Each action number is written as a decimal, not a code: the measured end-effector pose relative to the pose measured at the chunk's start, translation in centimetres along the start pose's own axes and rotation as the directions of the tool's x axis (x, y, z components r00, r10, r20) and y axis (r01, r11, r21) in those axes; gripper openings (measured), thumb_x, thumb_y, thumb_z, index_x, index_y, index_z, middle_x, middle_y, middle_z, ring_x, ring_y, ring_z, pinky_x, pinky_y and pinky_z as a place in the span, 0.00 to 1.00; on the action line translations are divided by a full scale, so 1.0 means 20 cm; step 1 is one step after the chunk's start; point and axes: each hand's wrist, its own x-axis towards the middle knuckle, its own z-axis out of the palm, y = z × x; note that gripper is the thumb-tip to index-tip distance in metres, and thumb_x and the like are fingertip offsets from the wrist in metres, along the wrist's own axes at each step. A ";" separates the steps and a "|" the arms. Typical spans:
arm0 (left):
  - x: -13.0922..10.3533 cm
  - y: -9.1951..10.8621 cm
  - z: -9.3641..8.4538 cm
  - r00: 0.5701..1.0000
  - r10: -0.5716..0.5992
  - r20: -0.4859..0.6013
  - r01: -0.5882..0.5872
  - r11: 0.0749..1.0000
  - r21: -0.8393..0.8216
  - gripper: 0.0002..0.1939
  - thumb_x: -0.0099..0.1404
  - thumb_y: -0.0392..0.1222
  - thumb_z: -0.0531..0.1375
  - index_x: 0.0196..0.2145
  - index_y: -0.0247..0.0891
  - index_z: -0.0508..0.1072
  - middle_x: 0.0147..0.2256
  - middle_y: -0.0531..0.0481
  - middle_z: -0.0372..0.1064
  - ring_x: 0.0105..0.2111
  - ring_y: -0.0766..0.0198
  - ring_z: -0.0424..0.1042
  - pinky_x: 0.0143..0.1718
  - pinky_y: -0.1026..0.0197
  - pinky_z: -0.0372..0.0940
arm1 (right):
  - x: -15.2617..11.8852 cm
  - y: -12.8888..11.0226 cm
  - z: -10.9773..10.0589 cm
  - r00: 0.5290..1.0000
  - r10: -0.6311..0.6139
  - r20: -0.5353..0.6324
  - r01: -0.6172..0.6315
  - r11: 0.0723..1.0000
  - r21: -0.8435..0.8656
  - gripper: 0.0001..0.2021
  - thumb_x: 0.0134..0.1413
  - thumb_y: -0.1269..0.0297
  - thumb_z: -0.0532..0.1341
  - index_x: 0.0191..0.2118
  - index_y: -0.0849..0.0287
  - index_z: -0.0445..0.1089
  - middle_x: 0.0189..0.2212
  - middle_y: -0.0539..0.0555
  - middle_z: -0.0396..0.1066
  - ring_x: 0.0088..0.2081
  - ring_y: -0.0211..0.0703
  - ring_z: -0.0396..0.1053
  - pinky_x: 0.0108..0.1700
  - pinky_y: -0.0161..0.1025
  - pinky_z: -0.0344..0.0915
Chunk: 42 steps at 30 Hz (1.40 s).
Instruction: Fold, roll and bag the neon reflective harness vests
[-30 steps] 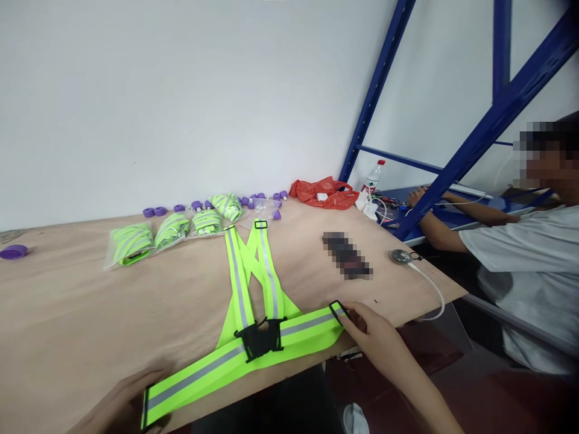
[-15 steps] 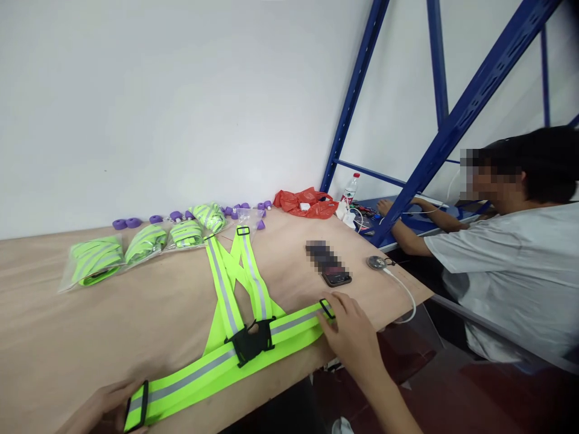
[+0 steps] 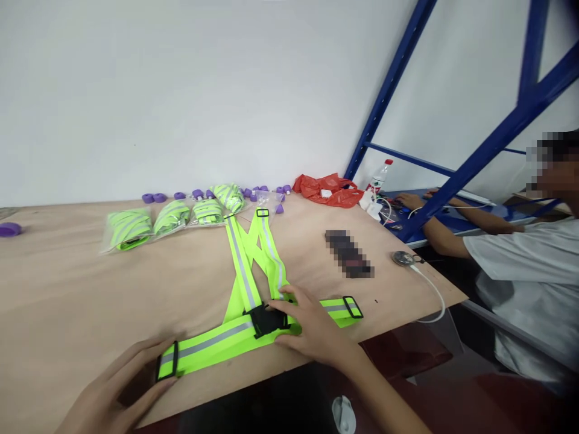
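A fluorescent yellow-green reflective vest (image 3: 212, 346) of straps with silver stripes lies flat on the table, its two shoulder straps crossing behind. My left hand (image 3: 115, 383) has its fingertips and thumb around the black slider (image 3: 167, 360) at the left end of the waist strap. Over the black clip buckle (image 3: 266, 321) at the middle is my right hand (image 3: 314, 328); its fingers touch the buckle's top edge while the thumb sits at the strap's lower edge. The right-end slider (image 3: 353, 307) lies free. My right hand covers part of the waist strap.
Bagged reflective vests (image 3: 131, 228) and small purple pieces (image 3: 159, 198) line the wall. On the brown-covered table (image 3: 67, 313) are a pixelated phone (image 3: 348, 253), a round device (image 3: 402, 258) with a white cable, and a red plastic bag (image 3: 328, 190). Another person (image 3: 534, 259) works beyond blue posts.
My right hand has left the right-end slider and moved left to the central buckle. My left hand remains at the left end. The view has shifted, showing more table at left.
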 end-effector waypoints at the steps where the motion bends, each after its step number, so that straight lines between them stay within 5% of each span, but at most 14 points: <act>1: 0.00 -0.01 -0.01 0.999 0.009 0.043 -0.010 1.000 0.016 0.25 0.57 0.59 0.67 0.51 0.55 0.78 0.51 0.53 0.77 0.49 0.52 0.78 0.50 0.57 0.73 | 0.00 0.01 0.00 1.000 0.013 -0.007 -0.013 1.000 0.016 0.28 0.50 0.61 0.72 0.58 0.47 0.71 0.60 0.57 0.61 0.62 0.54 0.61 0.62 0.49 0.61; 6: -0.01 -0.05 -0.03 0.992 0.051 0.115 -0.057 0.997 0.050 0.26 0.59 0.57 0.66 0.56 0.55 0.74 0.53 0.52 0.75 0.51 0.52 0.76 0.49 0.58 0.73 | 0.00 0.05 0.03 0.997 0.076 -0.033 -0.073 0.994 0.078 0.28 0.49 0.60 0.72 0.58 0.47 0.71 0.55 0.57 0.62 0.61 0.54 0.61 0.62 0.50 0.62; 12: 0.02 0.03 -0.06 0.991 0.018 0.134 -0.018 1.000 -0.008 0.25 0.59 0.57 0.66 0.54 0.54 0.76 0.52 0.50 0.76 0.47 0.52 0.78 0.42 0.62 0.75 | 0.02 0.04 0.02 0.995 0.100 0.006 -0.100 0.995 0.028 0.32 0.51 0.55 0.70 0.62 0.46 0.66 0.66 0.59 0.53 0.67 0.60 0.52 0.65 0.58 0.56; 20: 0.03 0.07 -0.06 0.993 0.006 0.115 -0.003 0.999 -0.032 0.24 0.59 0.57 0.66 0.53 0.52 0.77 0.50 0.49 0.77 0.45 0.53 0.79 0.40 0.64 0.75 | 0.06 0.00 -0.04 0.993 0.091 0.080 -0.089 0.996 -0.023 0.27 0.50 0.59 0.70 0.57 0.46 0.69 0.65 0.57 0.55 0.66 0.60 0.54 0.64 0.58 0.55; 30: 0.05 0.09 -0.07 0.995 0.014 0.099 -0.011 1.000 -0.021 0.23 0.58 0.57 0.66 0.51 0.52 0.79 0.48 0.49 0.78 0.41 0.54 0.79 0.40 0.64 0.74 | 0.06 0.08 0.00 0.998 -0.054 0.043 0.053 0.999 0.008 0.30 0.43 0.49 0.74 0.52 0.54 0.70 0.65 0.61 0.56 0.68 0.60 0.51 0.66 0.56 0.55; 38: 0.03 0.04 -0.07 0.988 -0.001 0.154 0.002 1.000 -0.005 0.25 0.61 0.56 0.65 0.55 0.53 0.75 0.50 0.50 0.76 0.41 0.56 0.78 0.39 0.65 0.74 | 0.05 0.08 -0.02 0.993 -0.102 0.064 0.105 0.993 -0.045 0.30 0.43 0.45 0.73 0.52 0.51 0.73 0.66 0.60 0.57 0.69 0.61 0.48 0.66 0.58 0.54; 42: 0.02 0.02 -0.05 0.992 0.024 0.120 -0.025 1.000 0.010 0.26 0.61 0.56 0.65 0.56 0.55 0.73 0.47 0.53 0.77 0.42 0.58 0.78 0.42 0.66 0.73 | 0.03 0.08 0.00 0.983 -0.160 -0.087 0.152 0.984 -0.090 0.31 0.48 0.45 0.71 0.57 0.51 0.70 0.66 0.61 0.57 0.68 0.60 0.53 0.64 0.57 0.59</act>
